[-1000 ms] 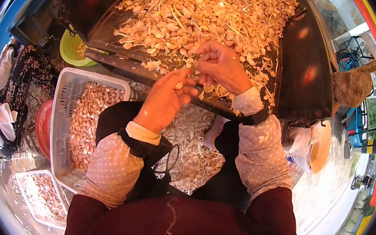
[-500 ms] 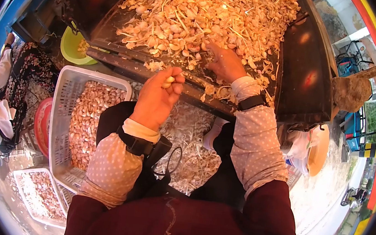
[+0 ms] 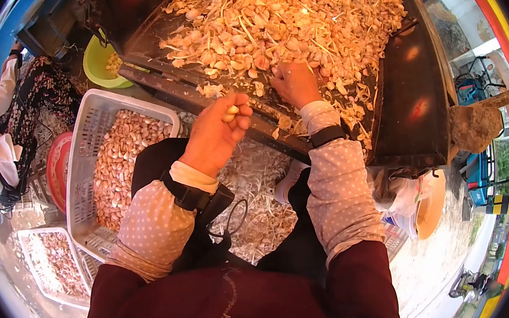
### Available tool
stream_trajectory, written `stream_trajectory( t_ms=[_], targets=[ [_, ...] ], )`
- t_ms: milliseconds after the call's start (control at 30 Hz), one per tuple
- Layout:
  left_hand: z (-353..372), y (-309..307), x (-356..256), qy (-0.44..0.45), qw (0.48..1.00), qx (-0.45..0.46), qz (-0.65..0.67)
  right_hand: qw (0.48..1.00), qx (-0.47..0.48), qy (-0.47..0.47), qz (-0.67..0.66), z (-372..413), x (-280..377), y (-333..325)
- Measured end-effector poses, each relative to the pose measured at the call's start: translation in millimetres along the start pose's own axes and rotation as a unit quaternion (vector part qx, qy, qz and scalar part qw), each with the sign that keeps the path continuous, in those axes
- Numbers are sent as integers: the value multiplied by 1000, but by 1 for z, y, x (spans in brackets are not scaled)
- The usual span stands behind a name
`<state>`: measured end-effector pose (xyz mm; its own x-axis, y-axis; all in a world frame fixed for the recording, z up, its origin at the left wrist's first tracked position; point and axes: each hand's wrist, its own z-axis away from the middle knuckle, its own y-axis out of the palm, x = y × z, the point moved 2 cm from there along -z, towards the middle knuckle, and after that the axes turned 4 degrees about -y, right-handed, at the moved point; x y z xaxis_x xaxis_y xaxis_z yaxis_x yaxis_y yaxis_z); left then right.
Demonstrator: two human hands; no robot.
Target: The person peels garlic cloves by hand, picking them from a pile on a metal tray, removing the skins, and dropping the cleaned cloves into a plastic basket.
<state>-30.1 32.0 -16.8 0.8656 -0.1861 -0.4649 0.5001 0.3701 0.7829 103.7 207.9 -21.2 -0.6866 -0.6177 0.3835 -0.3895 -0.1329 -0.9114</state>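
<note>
Some smooth, pale cloves (image 3: 230, 115) are resting in the left hand (image 3: 218, 133), whose fingers are curling snugly around them near the edge of the dark, scuffed desk (image 3: 149, 34). The right hand (image 3: 298, 84) is bending into a loose, rounded fist at the near fringe of the pile (image 3: 280, 28); its fingertips are hiding, so whether it is pinching anything I cannot tell. Across the desk, the pile is spreading in a papery tangle of garlic, flaky husks and thin, stiff stalks. Dotted cloth sleeves (image 3: 343, 196) are wrinkling softly over both forearms. On the left, a rigid plastic basket (image 3: 84, 147) with slotted walls is holding plump, pinkish cloves (image 3: 120, 170). Beyond it, a round green bowl (image 3: 93, 66) is sitting beside the desk. Wispy, stringy scraps (image 3: 257, 221) are littering the floor.
</note>
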Motion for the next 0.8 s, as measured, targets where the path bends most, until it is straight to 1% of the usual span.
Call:
stream_trajectory(
  t_ms=[33, 67, 100, 133, 167, 233, 267, 300, 333, 367, 400, 433, 467, 500, 567, 600, 733, 800],
  targets=[
    [0, 1, 1, 1, 1000, 1, -1, 997, -17, -28, 67, 1, -2, -2],
    [-1, 1, 2, -5, 1000, -10, -5, 997, -19, -28, 67, 4, -2, -9],
    [-2, 2, 4, -11, 1000, -22, -8, 999, 13, 30, -28, 8, 0, -18],
    [-3, 3, 6, -11, 1000, -22, -7, 988, 45, 87, -122, 12, 3, -26],
    [-4, 4, 8, -17, 999, -37, -17, 988, 46, 87, -121, 15, 5, -32],
    [-4, 6, 11, -21, 998, -52, -26, 948, 52, 130, -286, 19, 10, -42],
    [-5, 6, 13, -22, 999, -49, -8, 949, 52, 128, -285, 23, 24, -49],
    [-6, 6, 14, -24, 999, -47, 11, 928, 94, 64, -354, 29, 47, -52],
    [-8, 6, 15, -22, 999, -47, 11, 897, 136, 0, -420, 30, 63, -52],
    [-10, 4, 16, -16, 998, -38, 41, 897, 136, -1, -420, 27, 66, -44],
    [-11, 4, 17, -12, 997, -29, 71, 922, 94, -58, -371, 23, 67, -37],
    [-10, 2, 16, -13, 997, -29, 70, 940, 51, -113, -317, 20, 68, -34],
    [-8, 0, 13, -19, 998, -30, 49, 940, 53, -15, -336, 14, 65, -34],
    [-7, -1, 10, -23, 999, -31, 28, 940, 53, -16, -335, 7, 60, -29],
    [-6, 1, 8, -17, 999, -38, 24, 979, 4, -33, -200, -8, 41, -3],
    [-5, 1, 8, -15, 999, -46, 20, 989, -59, -121, -55, -11, 41, 4],
    [-4, -1, 5, -8, 1000, -28, 13, 990, -53, -120, -45, -16, 32, 12],
    [-3, 0, 3, -3, 999, -33, 5, 980, 32, -60, -186, -15, 27, 6]
  ],
)
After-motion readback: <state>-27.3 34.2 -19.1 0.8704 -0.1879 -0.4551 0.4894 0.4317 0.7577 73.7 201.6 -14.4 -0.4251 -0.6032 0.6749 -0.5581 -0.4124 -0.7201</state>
